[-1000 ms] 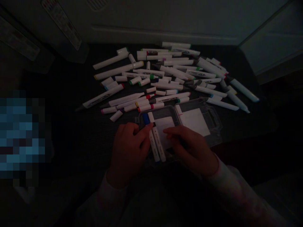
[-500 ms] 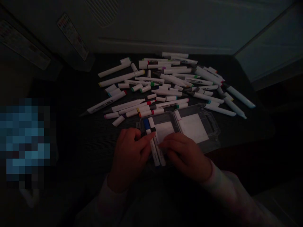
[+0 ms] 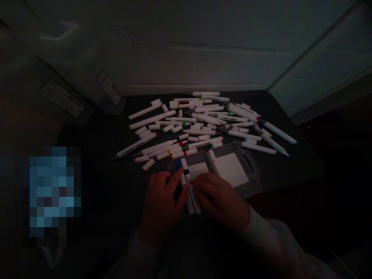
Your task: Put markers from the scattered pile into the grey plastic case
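A clear plastic case (image 3: 255, 189) lies unfolded on the dark table. Two white markers rest side by side in its left half: a blue-capped marker (image 3: 178, 164) and a marker with a black band (image 3: 186, 171). My left hand (image 3: 162, 205) reaches in from the left, index finger and thumb apart, the fingertips touching the blue-capped marker. From the right, my right hand (image 3: 217, 197) has its fingers bent together against the side of the black-banded marker. The markers' lower ends show between my hands. The picture is very dark, so finger contact is hard to make out.
Behind the case spreads a pile of white markers (image 3: 203, 131) and loose caps (image 3: 167, 128) on the table (image 3: 116, 190). A pale panel (image 3: 203, 69) stands along the back. At left are two labelled holders (image 3: 110, 89) and a pixelated blue patch (image 3: 52, 190).
The camera view has tilted up, so the table and pile sit lower in the picture. My left index finger has shifted from the black-banded marker toward the blue-capped one. My right hand stays beside the markers.
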The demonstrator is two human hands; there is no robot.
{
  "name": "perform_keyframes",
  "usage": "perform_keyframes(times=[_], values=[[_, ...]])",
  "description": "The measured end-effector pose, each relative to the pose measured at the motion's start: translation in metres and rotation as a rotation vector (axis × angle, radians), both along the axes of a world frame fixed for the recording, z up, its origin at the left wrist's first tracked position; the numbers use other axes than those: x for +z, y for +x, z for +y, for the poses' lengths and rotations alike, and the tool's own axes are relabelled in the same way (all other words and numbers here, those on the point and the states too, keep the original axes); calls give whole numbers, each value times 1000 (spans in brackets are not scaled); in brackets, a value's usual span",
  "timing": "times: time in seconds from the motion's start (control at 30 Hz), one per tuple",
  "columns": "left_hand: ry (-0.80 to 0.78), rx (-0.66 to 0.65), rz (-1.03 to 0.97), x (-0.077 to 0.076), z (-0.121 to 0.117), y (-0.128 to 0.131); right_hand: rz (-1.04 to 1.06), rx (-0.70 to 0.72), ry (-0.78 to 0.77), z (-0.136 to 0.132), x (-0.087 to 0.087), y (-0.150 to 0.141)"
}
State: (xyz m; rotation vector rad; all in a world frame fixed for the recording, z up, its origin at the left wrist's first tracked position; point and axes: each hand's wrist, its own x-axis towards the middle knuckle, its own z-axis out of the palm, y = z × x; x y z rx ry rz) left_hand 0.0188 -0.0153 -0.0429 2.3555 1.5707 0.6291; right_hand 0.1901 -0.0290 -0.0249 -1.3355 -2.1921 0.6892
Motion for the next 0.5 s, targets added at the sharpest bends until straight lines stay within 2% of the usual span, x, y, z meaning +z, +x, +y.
perform_keyframes(times=[0.23,0.5], values=[[-2,23,41,1,2,2,-58,5,47,0,-3,-4],[35,110,138,9,17,15,-68,15,95,2,-4,-5]])
